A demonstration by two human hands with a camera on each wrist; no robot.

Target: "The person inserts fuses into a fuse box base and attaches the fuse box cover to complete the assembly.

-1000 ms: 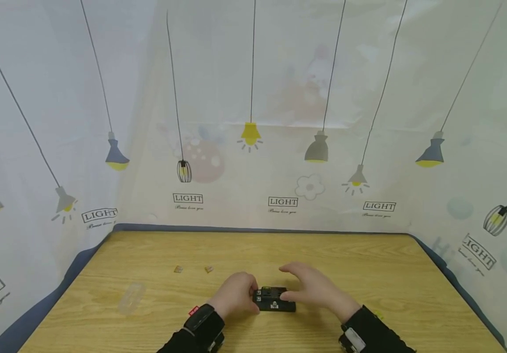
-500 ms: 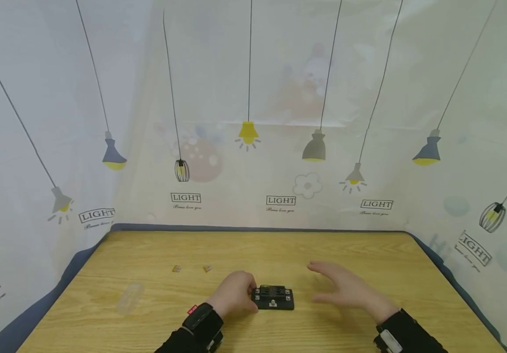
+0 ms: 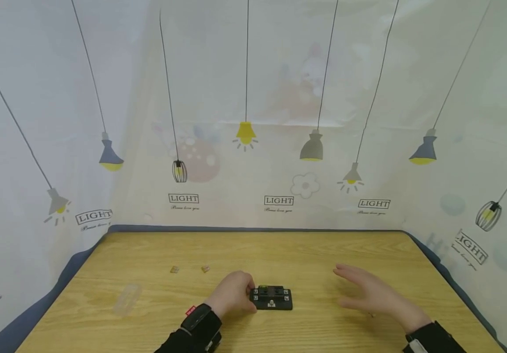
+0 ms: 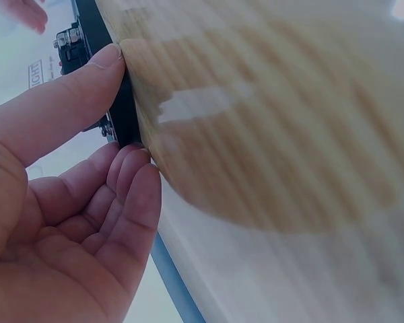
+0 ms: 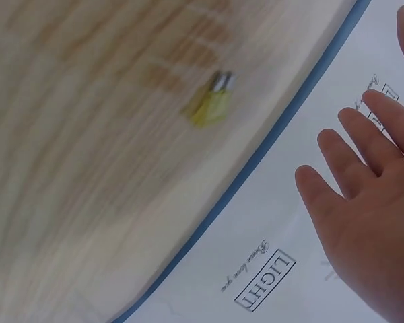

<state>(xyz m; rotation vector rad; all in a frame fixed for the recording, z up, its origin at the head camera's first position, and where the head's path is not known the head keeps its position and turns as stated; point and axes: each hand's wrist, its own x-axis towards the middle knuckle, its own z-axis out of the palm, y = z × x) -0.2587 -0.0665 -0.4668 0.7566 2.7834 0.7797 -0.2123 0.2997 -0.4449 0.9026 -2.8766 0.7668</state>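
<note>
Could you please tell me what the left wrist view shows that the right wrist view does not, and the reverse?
Left wrist only: the left hand holding the black block. Right wrist only: a small yellow piece with a silvery end. Both: the wooden table, the printed backdrop and the right hand, barely seen in the left.

Smooth and glossy, the wood-grain worktop [image 3: 301, 250] threw back pale reflections, and towards its left edge lay a clear, plastic-looking strip [image 3: 127, 300]. Midway between its side edges, the block [image 3: 272, 294] looked like dark plastic with shiny metal screws [image 3: 272, 303], while on the right-edge side a blurred yellow piece [image 5: 212, 106] joined plastic-looking stuff to silvery metal. Beyond the back edge hung a smooth, lightly creased sheet [image 3: 209, 73], its material uncertain.
</note>
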